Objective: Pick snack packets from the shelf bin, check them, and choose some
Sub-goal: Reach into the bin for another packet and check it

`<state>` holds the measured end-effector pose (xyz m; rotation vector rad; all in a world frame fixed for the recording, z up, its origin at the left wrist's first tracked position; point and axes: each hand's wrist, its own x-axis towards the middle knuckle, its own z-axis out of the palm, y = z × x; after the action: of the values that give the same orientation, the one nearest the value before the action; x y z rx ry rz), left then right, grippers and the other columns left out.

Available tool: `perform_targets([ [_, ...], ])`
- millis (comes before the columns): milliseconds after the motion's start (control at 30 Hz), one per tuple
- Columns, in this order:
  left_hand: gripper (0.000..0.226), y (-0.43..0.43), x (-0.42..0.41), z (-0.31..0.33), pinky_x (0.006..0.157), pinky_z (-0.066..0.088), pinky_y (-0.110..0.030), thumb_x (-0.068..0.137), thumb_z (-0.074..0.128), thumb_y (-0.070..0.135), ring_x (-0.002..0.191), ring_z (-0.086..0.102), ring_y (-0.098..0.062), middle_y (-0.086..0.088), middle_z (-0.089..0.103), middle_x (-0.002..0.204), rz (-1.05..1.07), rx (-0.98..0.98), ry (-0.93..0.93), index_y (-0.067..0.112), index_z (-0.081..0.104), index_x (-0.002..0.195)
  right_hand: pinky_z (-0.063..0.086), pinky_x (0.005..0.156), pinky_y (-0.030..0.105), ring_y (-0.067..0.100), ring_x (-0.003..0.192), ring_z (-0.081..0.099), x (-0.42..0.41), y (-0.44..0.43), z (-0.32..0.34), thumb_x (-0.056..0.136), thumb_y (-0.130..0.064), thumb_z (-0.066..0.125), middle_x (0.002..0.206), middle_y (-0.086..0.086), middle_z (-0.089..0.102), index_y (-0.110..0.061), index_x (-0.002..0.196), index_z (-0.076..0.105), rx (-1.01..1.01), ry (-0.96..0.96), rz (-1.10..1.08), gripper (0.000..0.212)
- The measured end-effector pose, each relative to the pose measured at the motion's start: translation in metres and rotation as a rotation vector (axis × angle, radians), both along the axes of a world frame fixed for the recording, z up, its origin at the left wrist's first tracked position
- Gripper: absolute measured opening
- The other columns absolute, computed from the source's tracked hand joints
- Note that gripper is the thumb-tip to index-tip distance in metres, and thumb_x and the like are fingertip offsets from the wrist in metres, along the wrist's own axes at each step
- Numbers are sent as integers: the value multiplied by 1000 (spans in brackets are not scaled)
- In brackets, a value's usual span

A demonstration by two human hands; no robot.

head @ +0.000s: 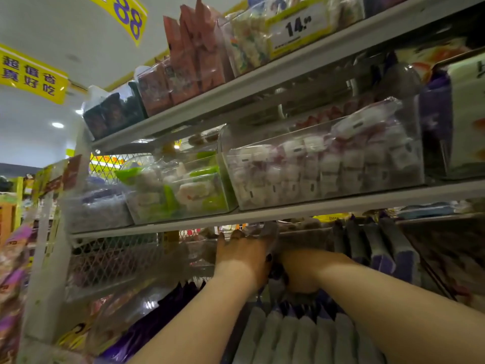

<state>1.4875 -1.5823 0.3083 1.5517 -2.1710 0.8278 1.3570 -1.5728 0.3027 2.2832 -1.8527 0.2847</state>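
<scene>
Reaching into shelf bin (194,256) of purple packets (380,258) | left hand (244,256) grips one | right hand (299,271): grip unclear

Right grip (298,274): fingers buried among the purple packets (380,258) and partly screened by the left grip (242,256); whether it holds anything cannot be told. Left grip: fingertips blurred under the shelf edge (157,227); its hold on the grey packet (270,229) cannot be confirmed. Both forearms are cut off at the bottom edge. Packet print is too blurred to read. Price tag (299,28): small print illegible. Yellow sign (126,14): cut off at the top edge.
</scene>
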Motion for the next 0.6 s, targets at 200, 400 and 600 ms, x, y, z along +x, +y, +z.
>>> perform_targets([
  [200, 44, -6, 2, -13, 110, 19, -49, 94, 51, 38, 132, 43, -28, -3, 51, 141, -34, 8, -10, 41, 40, 136, 48, 97, 40, 30, 113, 57, -5, 3, 3, 89, -16, 59, 128, 10, 59, -16, 132, 54, -11, -12, 27, 43],
  [400, 45, -4, -2, -17, 114, 1, -63, 96, 50, 28, 141, 28, -33, -8, 32, 152, 45, -7, -185, 34, 44, 140, 48, 98, 40, 30, 113, 57, -3, 3, 3, 88, -15, 60, 128, 11, 58, -15, 132, 54, -11, 24, 21, 44],
  [600, 27, -5, 12, -10, 110, 27, -46, 90, 56, 33, 122, 52, -27, -4, 61, 126, -70, 168, -151, 29, 62, 116, 48, 94, 36, 31, 113, 57, -5, 10, 11, 91, -12, 54, 126, 14, 59, -11, 131, 54, -19, 65, 53, 40],
])
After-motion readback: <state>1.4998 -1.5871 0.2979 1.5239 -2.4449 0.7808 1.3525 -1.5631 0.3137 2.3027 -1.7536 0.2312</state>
